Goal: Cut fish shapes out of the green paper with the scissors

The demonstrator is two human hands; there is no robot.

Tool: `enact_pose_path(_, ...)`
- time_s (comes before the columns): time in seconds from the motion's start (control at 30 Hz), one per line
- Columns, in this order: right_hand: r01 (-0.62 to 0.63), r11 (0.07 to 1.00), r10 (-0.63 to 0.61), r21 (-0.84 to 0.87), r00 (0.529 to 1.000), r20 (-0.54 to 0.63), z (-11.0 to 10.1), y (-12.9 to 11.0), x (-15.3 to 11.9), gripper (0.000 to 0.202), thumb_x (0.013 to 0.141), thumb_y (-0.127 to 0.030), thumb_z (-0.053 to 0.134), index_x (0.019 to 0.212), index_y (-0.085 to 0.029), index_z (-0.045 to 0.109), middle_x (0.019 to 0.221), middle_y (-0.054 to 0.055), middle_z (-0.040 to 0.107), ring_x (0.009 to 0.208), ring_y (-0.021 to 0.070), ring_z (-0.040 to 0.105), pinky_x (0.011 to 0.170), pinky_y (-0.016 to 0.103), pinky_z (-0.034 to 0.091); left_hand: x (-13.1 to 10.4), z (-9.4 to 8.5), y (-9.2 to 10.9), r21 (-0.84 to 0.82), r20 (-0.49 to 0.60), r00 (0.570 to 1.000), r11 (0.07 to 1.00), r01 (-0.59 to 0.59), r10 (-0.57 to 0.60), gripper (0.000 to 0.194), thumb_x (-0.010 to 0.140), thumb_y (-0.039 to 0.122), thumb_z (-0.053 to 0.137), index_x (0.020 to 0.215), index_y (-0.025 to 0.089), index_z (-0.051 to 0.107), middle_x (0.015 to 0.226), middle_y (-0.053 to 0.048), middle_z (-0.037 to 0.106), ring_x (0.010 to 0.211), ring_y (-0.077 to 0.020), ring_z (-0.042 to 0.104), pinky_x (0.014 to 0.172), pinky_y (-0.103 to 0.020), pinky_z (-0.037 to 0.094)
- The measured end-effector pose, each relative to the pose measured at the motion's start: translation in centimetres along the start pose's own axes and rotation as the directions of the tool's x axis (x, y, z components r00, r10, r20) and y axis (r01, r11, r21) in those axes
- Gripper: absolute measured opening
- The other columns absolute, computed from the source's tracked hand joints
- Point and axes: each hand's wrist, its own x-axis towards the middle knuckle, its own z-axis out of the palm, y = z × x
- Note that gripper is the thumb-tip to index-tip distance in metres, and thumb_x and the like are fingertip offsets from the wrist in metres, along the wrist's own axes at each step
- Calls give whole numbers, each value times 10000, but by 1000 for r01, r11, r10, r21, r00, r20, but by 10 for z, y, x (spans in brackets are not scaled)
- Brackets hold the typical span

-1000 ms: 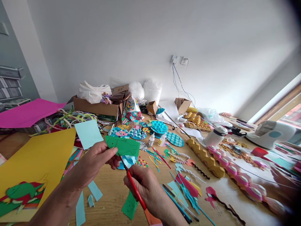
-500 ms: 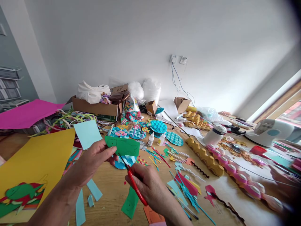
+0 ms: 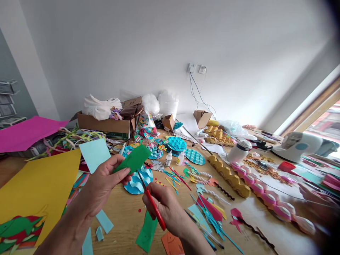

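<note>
A green paper strip (image 3: 136, 158) is pinched between the thumb and fingers of my left hand (image 3: 107, 177), tilted up to the right. My right hand (image 3: 166, 205) is wrapped round red-handled scissors (image 3: 154, 209). Their dark blades point up and left, with the tip close to the strip's lower edge. Under the blades lies a blue wavy paper disc (image 3: 140, 180). Another green piece (image 3: 146, 232) with a pencil drawing rests on the table below my right hand, beside an orange piece (image 3: 172, 243).
Yellow paper (image 3: 39, 187) and light blue scraps (image 3: 105, 221) lie left. Two glue bottles (image 3: 168, 159) stand behind the hands. Coloured strips, a yellow egg-carton strip (image 3: 228, 177) and a white bottle (image 3: 239, 151) are right. Another person's hand (image 3: 313, 194) is at the far right.
The green strip in my left hand has turned, its right end swinging upward. The scissors stay in my right hand, their tip slightly higher. The view has shifted a little.
</note>
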Motion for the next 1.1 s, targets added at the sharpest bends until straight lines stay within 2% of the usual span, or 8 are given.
enact_pose_path(0.13,-43,979,44,197,999,0,6,7,2,417,854,-550,566,664,-199,447,522,-56,454,435,73,402,420,192,312,-2,4,-1,-19,37,999,1000,6,-5,187,721,306,774,833,218,653,661,63,660,624,-108,570,606,-188,461)
enact_pose_path(0.33,-51,955,53,293,999,-1,11,12,4,411,830,-549,590,667,-192,467,487,-66,462,401,62,401,411,185,311,-4,13,2,-58,89,996,998,21,-16,317,694,301,795,978,213,684,742,26,696,678,-136,570,635,-218,484)
enact_pose_path(0.5,-79,941,75,330,997,24,12,10,6,465,775,-627,613,679,-193,478,450,-78,456,375,56,374,412,192,299,-5,13,-1,-57,86,996,998,32,-27,224,688,339,798,862,208,747,680,22,680,633,-139,551,615,-228,476)
enact_pose_path(0.6,-79,930,67,358,997,45,12,10,7,525,730,-699,614,682,-195,479,436,-81,453,366,55,367,408,194,280,-4,14,-1,-71,68,997,997,42,-38,187,692,360,795,806,215,763,644,31,664,618,-132,538,604,-218,465)
enact_pose_path(0.7,-77,926,59,371,996,59,11,11,7,553,708,-732,613,684,-196,475,436,-84,453,366,53,370,414,196,275,-4,17,1,-92,26,999,995,37,-35,229,640,355,824,815,217,767,654,30,681,630,-137,547,595,-211,465)
enact_pose_path(0.87,-88,936,79,342,996,40,12,13,8,510,750,-678,617,671,-197,466,454,-82,450,383,58,382,411,191,289,-4,20,4,-115,-97,995,993,11,-22,361,593,333,840,922,222,740,751,22,726,677,-150,586,615,-218,489)
enact_pose_path(1.1,-11,954,11,298,1000,0,13,16,7,453,847,-597,555,664,-197,449,485,-67,456,425,66,394,441,191,308,-5,24,0,-89,-109,994,996,-23,13,245,608,311,830,800,209,717,695,37,700,669,-153,589,644,-233,490)
